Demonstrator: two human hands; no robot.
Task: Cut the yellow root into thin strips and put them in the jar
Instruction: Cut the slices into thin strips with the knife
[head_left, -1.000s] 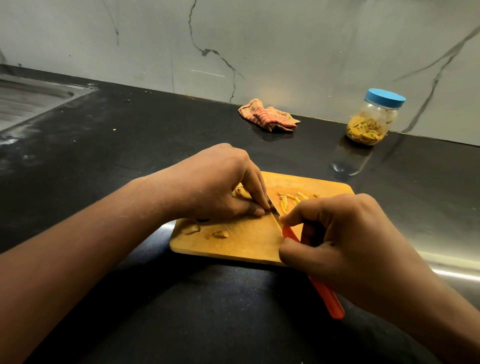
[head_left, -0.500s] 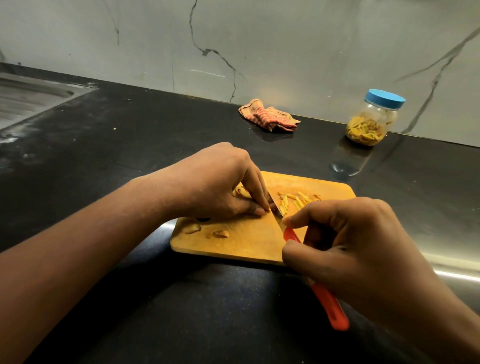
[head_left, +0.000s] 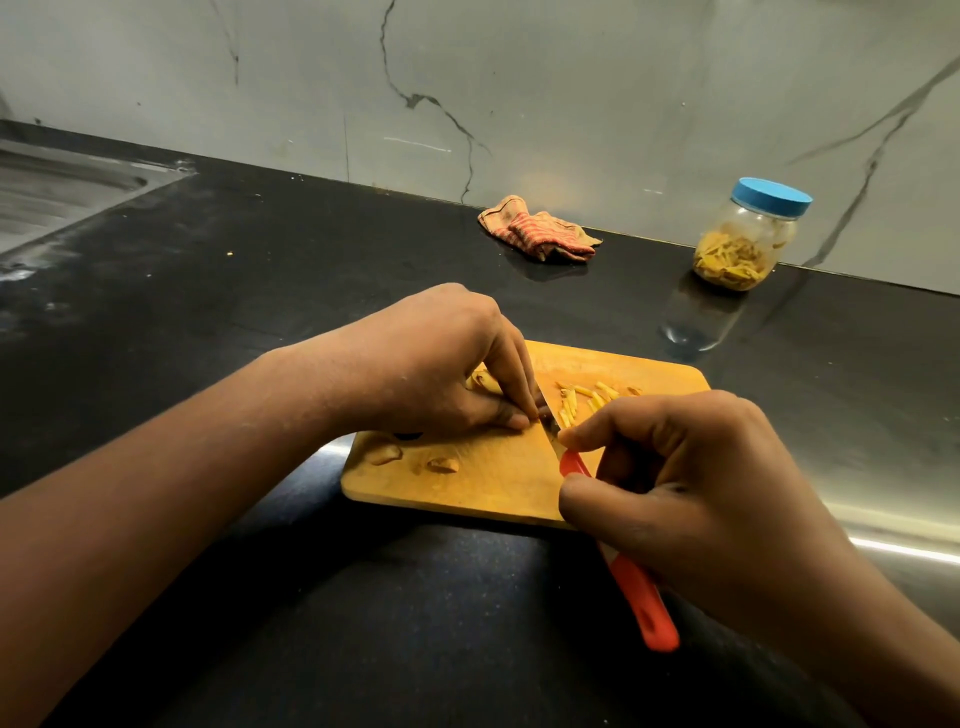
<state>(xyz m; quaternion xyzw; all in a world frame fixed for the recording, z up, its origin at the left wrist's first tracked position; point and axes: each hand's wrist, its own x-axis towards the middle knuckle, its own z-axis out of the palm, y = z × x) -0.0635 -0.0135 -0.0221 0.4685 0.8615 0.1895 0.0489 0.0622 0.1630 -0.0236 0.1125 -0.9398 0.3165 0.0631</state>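
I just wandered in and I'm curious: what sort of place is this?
Most likely a home kitchen: a black counter with a steel sink set into it, a wooden cutting board holding cut yellow strips, and a veined wall behind.

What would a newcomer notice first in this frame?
Both hands meet on the wooden cutting board: the left hand pins a yellow root piece, the right hand grips a red-handled knife, blade beside the left fingertips. Cut strips lie just right of the blade; a blue-lidded jar, partly filled, stands back right by the wall.
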